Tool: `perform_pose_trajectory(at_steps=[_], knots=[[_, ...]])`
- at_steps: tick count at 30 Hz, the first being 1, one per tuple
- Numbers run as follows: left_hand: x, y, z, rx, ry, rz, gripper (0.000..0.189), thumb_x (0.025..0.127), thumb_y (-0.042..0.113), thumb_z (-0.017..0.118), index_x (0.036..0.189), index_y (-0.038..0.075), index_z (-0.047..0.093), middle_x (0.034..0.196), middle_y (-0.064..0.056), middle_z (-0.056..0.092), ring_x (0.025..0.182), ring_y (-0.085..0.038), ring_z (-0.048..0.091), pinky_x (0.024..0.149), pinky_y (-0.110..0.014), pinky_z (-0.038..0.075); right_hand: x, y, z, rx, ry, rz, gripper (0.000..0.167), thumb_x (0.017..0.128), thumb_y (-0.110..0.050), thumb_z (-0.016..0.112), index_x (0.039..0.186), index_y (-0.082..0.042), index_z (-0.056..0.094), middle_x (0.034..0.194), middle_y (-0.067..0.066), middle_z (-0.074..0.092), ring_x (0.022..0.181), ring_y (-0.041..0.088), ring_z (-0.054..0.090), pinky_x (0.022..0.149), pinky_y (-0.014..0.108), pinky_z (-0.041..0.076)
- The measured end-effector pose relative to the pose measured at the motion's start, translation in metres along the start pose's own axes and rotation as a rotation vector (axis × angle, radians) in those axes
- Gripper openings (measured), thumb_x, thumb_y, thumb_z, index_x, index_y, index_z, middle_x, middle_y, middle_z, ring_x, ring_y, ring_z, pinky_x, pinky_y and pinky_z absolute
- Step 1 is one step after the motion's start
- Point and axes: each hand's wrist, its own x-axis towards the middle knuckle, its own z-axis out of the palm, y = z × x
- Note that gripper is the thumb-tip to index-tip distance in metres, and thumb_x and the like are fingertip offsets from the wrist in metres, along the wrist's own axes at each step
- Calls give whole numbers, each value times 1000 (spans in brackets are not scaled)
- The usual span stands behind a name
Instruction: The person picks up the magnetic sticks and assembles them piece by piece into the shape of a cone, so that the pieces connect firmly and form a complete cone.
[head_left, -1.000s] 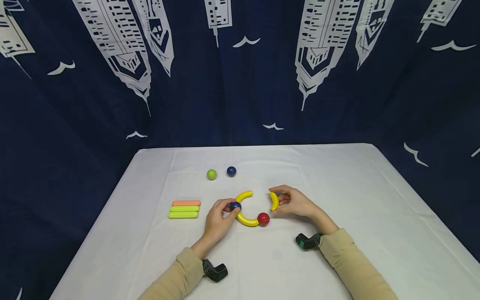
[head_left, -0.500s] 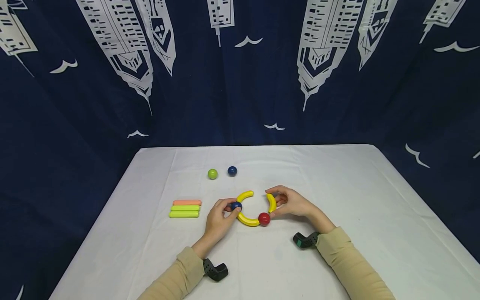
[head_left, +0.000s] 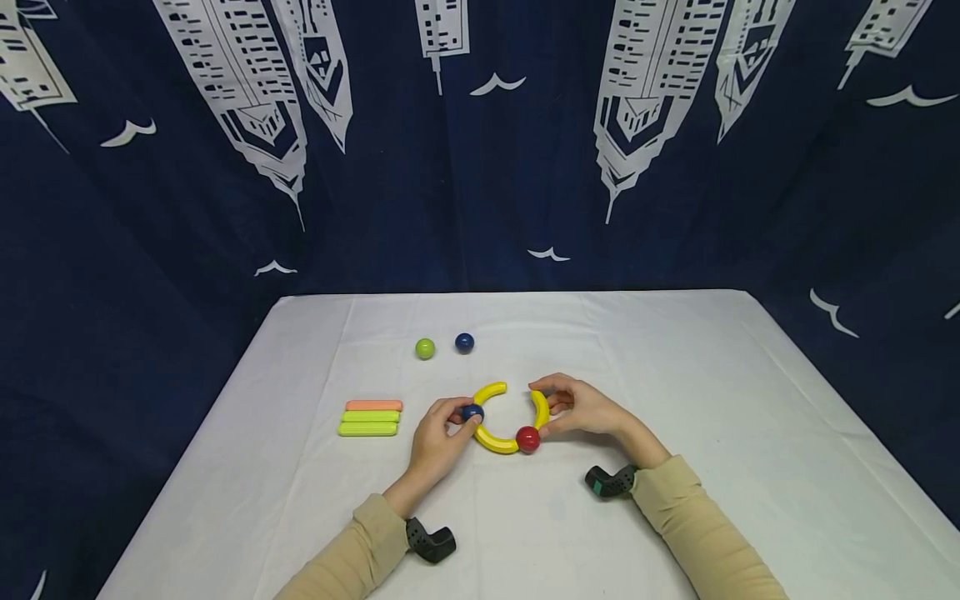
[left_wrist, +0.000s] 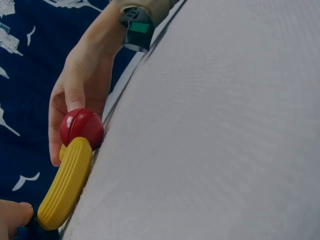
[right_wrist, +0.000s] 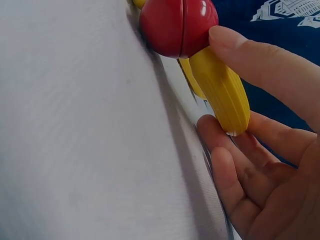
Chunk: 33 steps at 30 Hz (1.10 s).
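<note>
My left hand (head_left: 437, 443) pinches a dark blue ball (head_left: 472, 412) between thumb and fingers. Two curved yellow rods meet that ball, an upper one (head_left: 491, 391) and a lower one (head_left: 495, 443). At the lower rod's right end sits a red ball (head_left: 528, 439), grooved round its middle in the right wrist view. My right hand (head_left: 588, 410) holds a third curved yellow rod (right_wrist: 222, 92), ribbed along its length. One end of this rod touches the red ball, and my thumb lies against the ball. A gap separates its upper end from the upper rod.
A green ball (head_left: 425, 348) and another blue ball (head_left: 464, 342) lie farther back. Left of my left hand are an orange stick (head_left: 374, 405) and two lime-green sticks (head_left: 368, 428), side by side. Everything is on a white-covered table (head_left: 225, 500) before a dark blue curtain (head_left: 450, 208).
My right hand has moved left with the curved yellow rod, bringing its lower end from apart to touching the red ball. My left hand stays on the blue ball.
</note>
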Motion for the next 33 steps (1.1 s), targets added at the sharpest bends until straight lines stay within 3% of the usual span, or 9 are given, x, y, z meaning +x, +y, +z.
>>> perform_pose_trajectory(at_steps=[8, 14, 19, 24, 33], knots=[[0, 0, 0, 4, 3, -4, 27, 85, 27, 70, 108, 12, 68, 96, 3, 60, 81, -13, 54, 68, -25, 38, -2, 0, 1, 101, 29, 22, 69, 75, -9, 78, 134, 5, 43, 135, 22, 44, 104, 30, 56, 81, 24, 50], [-1, 1, 0, 3, 4, -12, 28, 84, 28, 71, 107, 13, 68, 94, 4, 59, 80, -12, 54, 66, -24, 38, -7, -6, 6, -29, 140, 62, 65, 78, -19, 77, 132, 1, 47, 132, 19, 49, 112, 32, 55, 87, 33, 50], [-1, 1, -1, 13, 10, -7, 27, 83, 28, 72, 105, 14, 68, 90, 5, 58, 78, -12, 53, 65, -23, 38, -17, -19, 18, -175, 282, 119, 60, 72, -30, 82, 119, -2, 56, 113, 12, 58, 95, 24, 60, 78, 32, 52], [-1, 2, -2, 21, 17, 0, 26, 82, 27, 72, 104, 14, 68, 88, 5, 58, 77, -12, 53, 65, -23, 38, -24, -24, 32, -194, 305, 147, 49, 67, -32, 85, 100, -7, 59, 90, 4, 58, 74, 14, 57, 65, 25, 49], [-1, 2, -1, 9, 24, 19, 24, 79, 29, 75, 97, 14, 68, 98, 3, 57, 79, -13, 54, 68, -25, 42, -23, -15, 43, -182, 362, 34, 29, 76, -17, 79, 98, -8, 62, 85, 1, 59, 76, 14, 58, 65, 23, 48]])
